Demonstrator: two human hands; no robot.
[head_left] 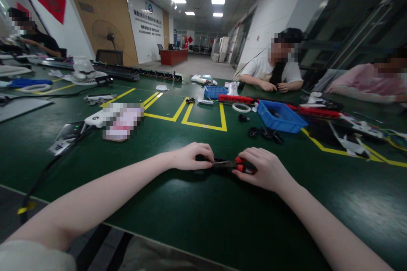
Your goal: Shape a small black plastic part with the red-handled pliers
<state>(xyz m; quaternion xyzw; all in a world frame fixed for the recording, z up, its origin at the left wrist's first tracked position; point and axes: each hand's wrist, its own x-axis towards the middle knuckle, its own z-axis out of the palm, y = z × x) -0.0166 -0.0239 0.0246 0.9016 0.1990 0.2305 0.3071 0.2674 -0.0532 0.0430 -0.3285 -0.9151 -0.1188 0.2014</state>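
My right hand [265,167] is closed around the red and black handles of a pair of pliers [227,164], low over the green table. The metal jaws point left, toward the fingertips of my left hand [193,156]. Thumb and fingers of that left hand are pinched together right at the jaw tips. What lies between them is too small and partly hidden, so I cannot make it out. A dark shape shows just behind the jaws, its kind unclear.
A blue bin [281,124] holding dark parts stands to the right, with black cable coils [265,134] in front. Further back are a white ring [241,107] and a smaller blue bin [215,91]. A phone [124,122] lies left. Co-workers sit across the table [190,216].
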